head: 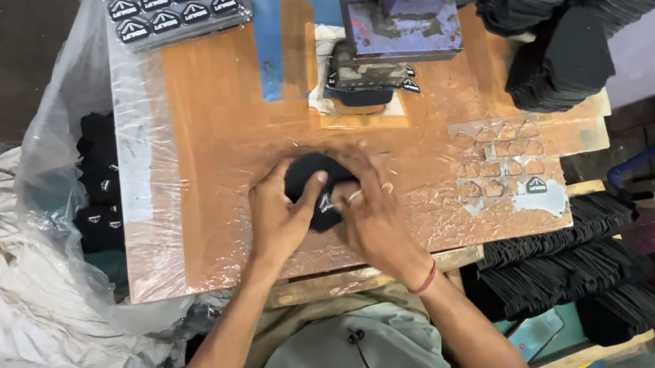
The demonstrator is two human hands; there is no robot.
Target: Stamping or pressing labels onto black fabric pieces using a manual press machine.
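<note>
A black shield-shaped fabric piece (311, 179) lies on the brown plastic-wrapped table (220, 105). My left hand (279, 217) holds its left side, thumb across the cloth. My right hand (369, 204) presses on its right side, next to a small black-and-white patch (328, 202) that sits on the piece. Beyond my hands, a blue press head (400, 0) stands over another black piece (362, 94) with small patches at its edge.
A sheet of black patches (173, 4) lies at the table's far left. Stacks of black fabric pieces (570, 9) are piled at the right and lower right (569, 269). A clear bag holding black pieces (98, 184) hangs at the left, beside white cloth (6, 292).
</note>
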